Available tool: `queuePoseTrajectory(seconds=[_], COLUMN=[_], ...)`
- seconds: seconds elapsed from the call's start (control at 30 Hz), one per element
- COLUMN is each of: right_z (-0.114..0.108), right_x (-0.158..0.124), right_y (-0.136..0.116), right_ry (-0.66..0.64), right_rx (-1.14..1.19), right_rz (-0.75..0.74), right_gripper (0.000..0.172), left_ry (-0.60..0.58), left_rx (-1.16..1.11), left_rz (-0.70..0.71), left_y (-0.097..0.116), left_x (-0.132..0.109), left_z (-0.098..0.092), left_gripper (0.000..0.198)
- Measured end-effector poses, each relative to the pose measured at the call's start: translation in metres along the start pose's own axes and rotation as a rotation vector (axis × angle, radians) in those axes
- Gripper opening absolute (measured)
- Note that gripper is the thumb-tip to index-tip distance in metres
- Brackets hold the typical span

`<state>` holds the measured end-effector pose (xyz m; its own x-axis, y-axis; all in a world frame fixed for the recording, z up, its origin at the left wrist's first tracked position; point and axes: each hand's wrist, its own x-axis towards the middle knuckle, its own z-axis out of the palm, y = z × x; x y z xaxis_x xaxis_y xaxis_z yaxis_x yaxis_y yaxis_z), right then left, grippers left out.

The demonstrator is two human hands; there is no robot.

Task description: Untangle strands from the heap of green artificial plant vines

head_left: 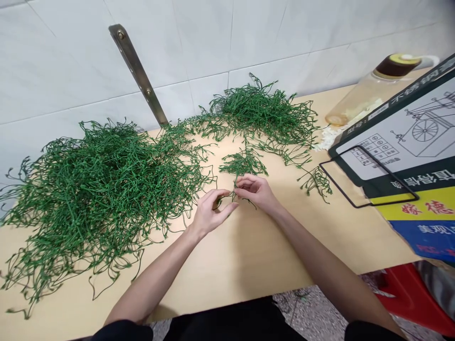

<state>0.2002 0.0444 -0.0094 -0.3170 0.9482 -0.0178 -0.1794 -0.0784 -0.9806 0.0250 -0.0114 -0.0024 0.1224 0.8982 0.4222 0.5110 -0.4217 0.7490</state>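
Note:
Over the middle of the table, my left hand (pixel 212 208) and my right hand (pixel 256 192) meet at a thin green plastic stem (pixel 233 193). My right thumb and fingers pinch it. Curled round the same stem, the fingertips and thumb of my left hand are close together, and part of the stem is hidden behind them. Just beyond my hands lies a small bunch of green stems (pixel 242 162). To my left spreads a large tangled heap of green stems (pixel 103 189) with small budded tips. Another heap (pixel 263 111) rests against the wall.
A printed cardboard box (pixel 419 128) with a black wire handle (pixel 369 204) stands at the right. Behind it a clear bottle (pixel 362 97) leans beside white bits (pixel 329 137). A metal bracket (pixel 138 73) rises along the tiled wall. A red stool (pixel 412 298) is below the table.

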Motion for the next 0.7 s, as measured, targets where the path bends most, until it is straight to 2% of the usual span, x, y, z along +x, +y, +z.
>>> queuePoseTrajectory(seconds=[0.17, 0.3, 0.53, 0.7], right_z=[-0.0011, -0.0024, -0.0047, -0.0069], right_x=[0.0001, -0.0006, 0.0001, 0.0], right_y=[0.0009, 0.0, 0.002, 0.0038], right_ry=[-0.019, -0.059, -0.131, -0.149], right_rx=[0.003, 0.002, -0.002, -0.03], right_rz=[0.0, 0.018, -0.053, -0.054], right_gripper=[0.036, 0.035, 0.036, 0.037], left_ry=[0.04, -0.001, -0.023, -0.035], left_rx=[0.046, 0.029, -0.05, -0.012], left_rz=[0.019, 0.055, 0.024, 0.016], left_y=[-0.0053, -0.008, -0.0053, -0.0036], left_x=[-0.0006, -0.0003, 0.0008, 0.0011], left_z=[0.0045, 0.0054, 0.005, 0.0033], left_gripper=[0.015, 0.013, 0.007, 0.011])
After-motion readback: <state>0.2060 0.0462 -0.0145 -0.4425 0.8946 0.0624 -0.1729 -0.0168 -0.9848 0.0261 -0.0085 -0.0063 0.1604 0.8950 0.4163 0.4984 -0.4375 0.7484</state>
